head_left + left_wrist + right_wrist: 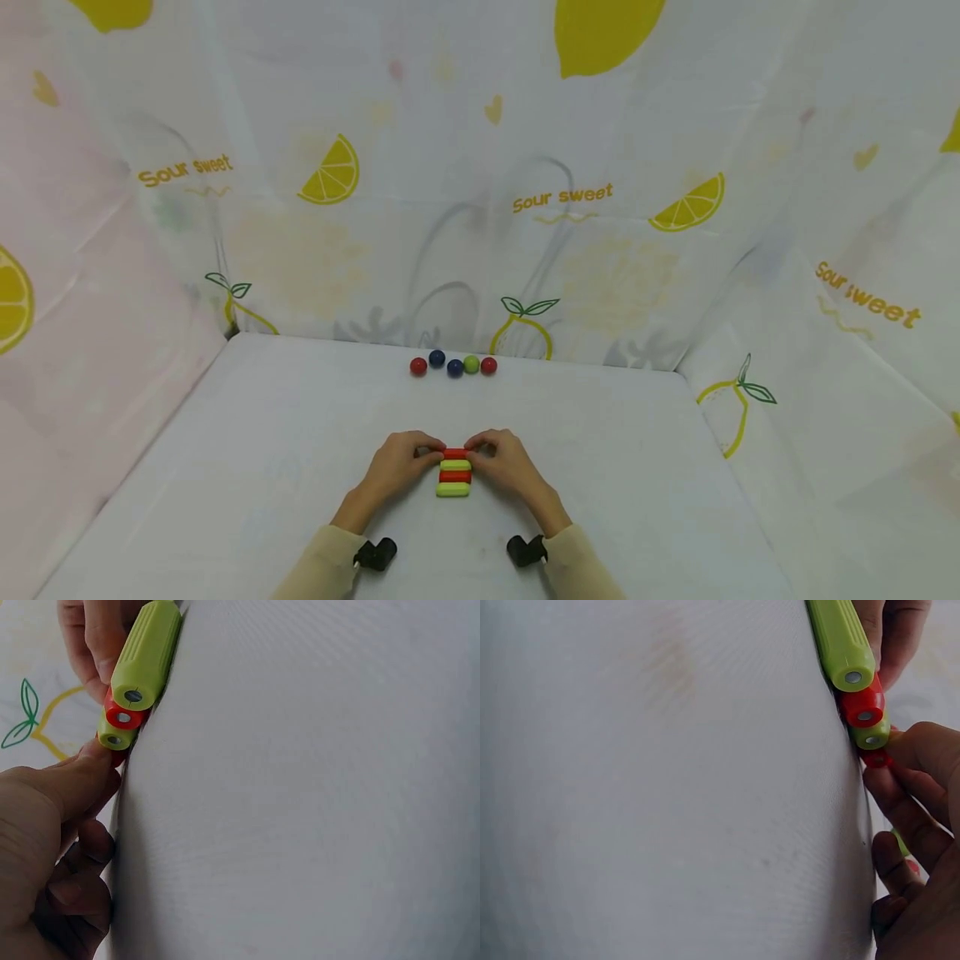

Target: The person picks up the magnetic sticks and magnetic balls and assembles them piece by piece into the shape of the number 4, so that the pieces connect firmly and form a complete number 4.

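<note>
Two red and two yellow-green magnetic sticks with ridged sides and metal end tips lie side by side on the white table, in alternating colours. The nearest is a green stick (pixel 453 490), followed by a red stick (pixel 454 477), another green stick (pixel 454 465) and the farthest red stick (pixel 454 454). My left hand (pixel 401 460) pinches the left end of the farthest red stick between thumb and fingers. At its right end, my right hand (pixel 510 462) pinches the same stick. Fingers partly hide this stick in both wrist views.
Toward the back edge of the white table (pixel 300 417) sit several small balls: red (pixel 418 367), dark blue (pixel 455 367), green (pixel 471 364). A lemon-print cloth (pixel 465 250) hangs behind and along the sides. Black wrist cameras (pixel 377 554) are strapped at both sleeves.
</note>
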Available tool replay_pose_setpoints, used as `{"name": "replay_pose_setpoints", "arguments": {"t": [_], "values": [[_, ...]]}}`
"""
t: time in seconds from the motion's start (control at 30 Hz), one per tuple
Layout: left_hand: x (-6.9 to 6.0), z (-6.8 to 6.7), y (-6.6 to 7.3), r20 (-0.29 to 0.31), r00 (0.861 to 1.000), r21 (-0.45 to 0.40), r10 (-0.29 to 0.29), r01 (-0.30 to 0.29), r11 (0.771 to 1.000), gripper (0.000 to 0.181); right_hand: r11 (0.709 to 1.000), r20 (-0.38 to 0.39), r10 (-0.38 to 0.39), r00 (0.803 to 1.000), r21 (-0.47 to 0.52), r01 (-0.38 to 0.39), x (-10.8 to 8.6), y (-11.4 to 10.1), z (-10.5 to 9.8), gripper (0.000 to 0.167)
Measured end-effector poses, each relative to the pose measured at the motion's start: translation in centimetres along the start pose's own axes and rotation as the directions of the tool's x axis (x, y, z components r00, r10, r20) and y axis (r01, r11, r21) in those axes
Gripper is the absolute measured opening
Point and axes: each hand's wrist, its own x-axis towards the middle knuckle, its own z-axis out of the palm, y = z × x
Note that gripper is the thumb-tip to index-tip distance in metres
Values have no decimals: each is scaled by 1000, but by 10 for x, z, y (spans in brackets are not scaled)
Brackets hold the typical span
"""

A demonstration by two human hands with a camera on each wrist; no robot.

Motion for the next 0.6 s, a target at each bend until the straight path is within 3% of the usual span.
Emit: {"name": "replay_pose_setpoints", "arguments": {"t": [0.33, 0.6], "values": [[6, -2, 0, -23, 1000, -8, 6, -6, 1000, 12, 1000, 0, 13, 1000, -6, -13, 5, -3, -3, 15], [19, -9, 8, -70, 997, 37, 40, -37, 999, 12, 1000, -22, -3, 1000, -14, 3, 19, -8, -15, 14]]}}
